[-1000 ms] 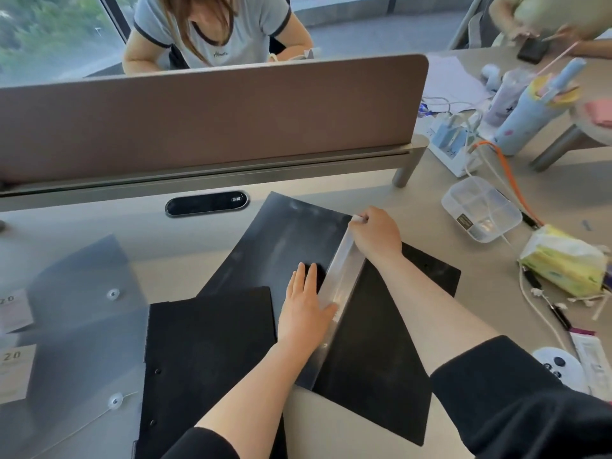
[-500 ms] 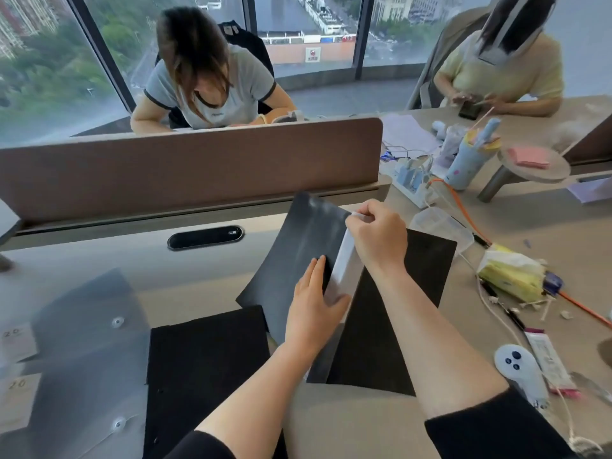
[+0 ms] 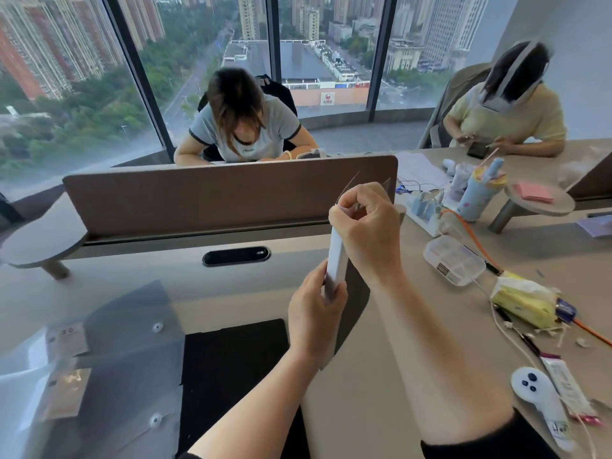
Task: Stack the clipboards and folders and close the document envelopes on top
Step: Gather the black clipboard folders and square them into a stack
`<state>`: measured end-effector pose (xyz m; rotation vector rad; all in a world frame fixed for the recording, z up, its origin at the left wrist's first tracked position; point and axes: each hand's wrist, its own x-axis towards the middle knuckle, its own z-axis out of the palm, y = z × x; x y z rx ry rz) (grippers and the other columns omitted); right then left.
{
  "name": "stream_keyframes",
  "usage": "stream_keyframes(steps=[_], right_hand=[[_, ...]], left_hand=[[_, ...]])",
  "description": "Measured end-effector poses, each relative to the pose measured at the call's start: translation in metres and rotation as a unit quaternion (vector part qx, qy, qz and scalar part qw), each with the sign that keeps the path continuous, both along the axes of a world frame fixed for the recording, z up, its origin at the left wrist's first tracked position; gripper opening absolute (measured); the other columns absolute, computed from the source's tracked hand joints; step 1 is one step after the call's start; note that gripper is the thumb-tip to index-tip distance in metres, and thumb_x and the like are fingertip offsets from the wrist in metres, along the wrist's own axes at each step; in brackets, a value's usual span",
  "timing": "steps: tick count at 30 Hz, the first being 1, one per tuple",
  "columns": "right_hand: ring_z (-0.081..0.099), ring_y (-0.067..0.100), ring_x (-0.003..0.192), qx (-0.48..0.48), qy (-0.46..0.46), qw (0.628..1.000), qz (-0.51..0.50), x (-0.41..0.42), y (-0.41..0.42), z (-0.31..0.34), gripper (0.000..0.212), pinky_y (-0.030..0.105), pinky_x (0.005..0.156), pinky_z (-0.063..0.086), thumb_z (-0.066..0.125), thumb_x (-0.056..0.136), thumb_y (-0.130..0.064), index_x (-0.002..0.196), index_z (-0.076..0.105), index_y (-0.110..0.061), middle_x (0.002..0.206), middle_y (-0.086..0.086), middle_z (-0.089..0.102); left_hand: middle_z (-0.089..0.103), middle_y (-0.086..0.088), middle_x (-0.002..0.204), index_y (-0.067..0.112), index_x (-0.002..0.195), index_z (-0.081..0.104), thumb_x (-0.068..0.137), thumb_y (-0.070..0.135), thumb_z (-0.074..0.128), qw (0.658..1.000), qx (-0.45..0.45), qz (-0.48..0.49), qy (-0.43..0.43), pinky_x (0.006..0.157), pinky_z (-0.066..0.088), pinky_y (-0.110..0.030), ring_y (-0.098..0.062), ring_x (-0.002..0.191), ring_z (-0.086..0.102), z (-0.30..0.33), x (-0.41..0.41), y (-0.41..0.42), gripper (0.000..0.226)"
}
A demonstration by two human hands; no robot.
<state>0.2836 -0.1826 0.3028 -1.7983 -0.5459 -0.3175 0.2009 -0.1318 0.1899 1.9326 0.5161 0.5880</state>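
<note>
I hold a black folder (image 3: 356, 294) with a pale spine (image 3: 336, 260) upright above the desk, folded nearly shut and seen edge-on. My right hand (image 3: 367, 223) grips the top end of the spine. My left hand (image 3: 314, 313) grips its lower part. A second black folder (image 3: 231, 359) lies flat on the desk at the lower centre. To its left lie translucent grey document envelopes (image 3: 126, 359) with button-and-string closures, flaps loose, paper slips showing inside.
A brown desk divider (image 3: 215, 197) runs across behind the folder, with a person seated beyond it. At the right sit a clear plastic box (image 3: 453, 260), a tissue pack (image 3: 523, 299), a white controller (image 3: 536, 392), cables and a bottle (image 3: 477, 197).
The open folder that lay flat under both hands has been folded together and lifted upright off the desk. The camera has tilted up toward the windows.
</note>
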Motion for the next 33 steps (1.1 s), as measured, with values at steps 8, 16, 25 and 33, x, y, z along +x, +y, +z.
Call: stream_keyframes(steps=[8,16,25,33], right_hand=[[0.059,0.004,0.072,0.025,0.008,0.996,0.082,-0.027,0.029,-0.008,0.025,0.007,0.067,0.047,0.062,0.091,-0.017,0.116,0.061,-0.021,0.119,-0.008,0.052],[0.049,0.014,0.118,-0.048,0.148,0.988,0.010,-0.039,0.029,-0.082,0.045,0.034,0.103,0.046,0.060,0.088,-0.016,0.130,0.049,-0.029,0.128,-0.009,0.046],[0.057,0.021,0.113,-0.142,0.368,0.919,0.023,-0.063,0.022,-0.163,0.057,0.036,0.095,0.044,0.059,0.090,-0.030,0.142,0.035,-0.023,0.129,-0.006,0.056],[0.062,0.019,0.108,-0.203,0.409,0.889,0.040,-0.100,0.029,-0.209,0.037,0.030,0.084,0.046,0.056,0.090,-0.014,0.125,0.055,-0.023,0.122,-0.006,0.066]], left_hand=[[0.071,0.009,0.091,0.023,0.108,0.067,0.096,0.021,0.058,0.995,-0.075,0.055,-0.043,0.065,0.059,-0.029,-0.012,0.079,0.067,0.004,-0.035,0.037,0.015],[0.073,0.004,0.096,0.021,0.102,0.068,0.097,0.018,0.058,0.975,-0.194,0.098,-0.037,0.069,0.057,-0.017,-0.013,0.088,0.069,0.001,-0.080,0.097,0.011],[0.073,-0.007,0.104,0.020,0.118,0.064,0.094,0.016,0.064,0.932,-0.326,0.159,0.009,0.087,0.058,-0.051,-0.031,0.095,0.070,-0.030,-0.135,0.152,0.024],[0.073,0.001,0.091,0.019,0.119,0.063,0.096,0.011,0.059,0.916,-0.342,0.187,0.092,0.061,0.057,-0.027,-0.014,0.072,0.071,-0.076,-0.175,0.163,0.025]])
